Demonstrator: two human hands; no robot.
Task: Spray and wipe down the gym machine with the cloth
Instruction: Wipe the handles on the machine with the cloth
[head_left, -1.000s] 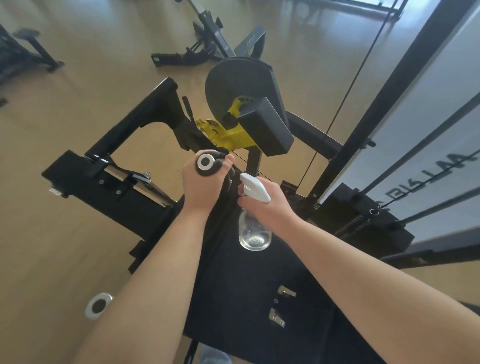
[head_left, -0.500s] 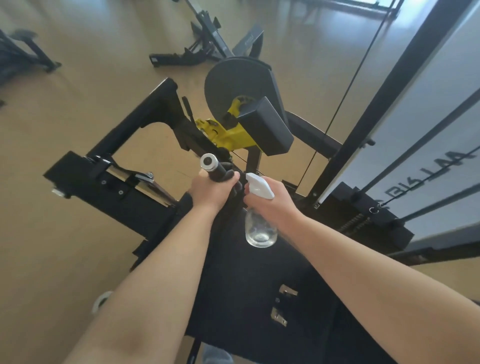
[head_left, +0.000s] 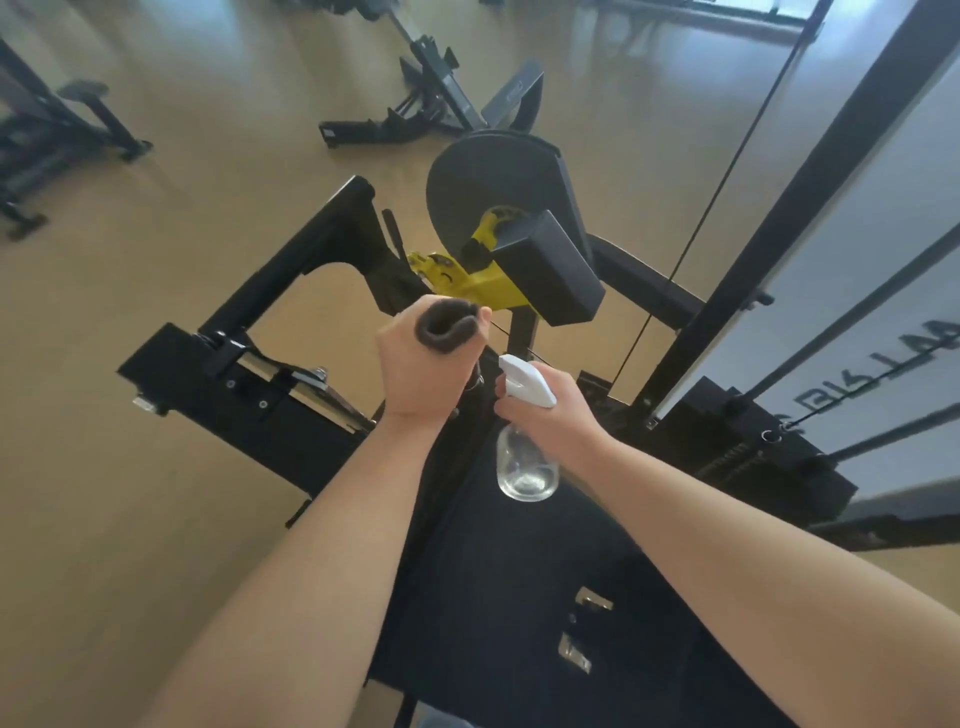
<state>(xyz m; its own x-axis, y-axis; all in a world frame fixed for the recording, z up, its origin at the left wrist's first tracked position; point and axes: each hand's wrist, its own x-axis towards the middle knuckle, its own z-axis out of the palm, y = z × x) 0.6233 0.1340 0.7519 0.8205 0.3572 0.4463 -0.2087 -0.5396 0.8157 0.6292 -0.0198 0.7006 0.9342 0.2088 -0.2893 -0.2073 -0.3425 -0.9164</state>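
Left hand (head_left: 415, 364) closed round dark cloth (head_left: 445, 328), cloth wrapped over handle top of machine (head_left: 291, 400). Right hand (head_left: 550, 410) closed on clear spray bottle (head_left: 527, 467), white nozzle (head_left: 524, 387) aimed left at handle, just beside left hand. Yellow bracket (head_left: 467, 280) and black pad (head_left: 545, 270) seen just beyond hands. Wood floor (head_left: 130, 519) seen at left.

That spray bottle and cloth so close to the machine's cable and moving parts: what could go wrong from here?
Possible risks:
1. The right hand holds the spray bottle with its nozzle pointing at the left hand, so a squeeze could wet that hand rather than the machine.
2. The dark cloth is bunched over the grip's end; it may slip off as it rubs.
3. A thin cable runs just beyond the hands; stray spray could reach it.
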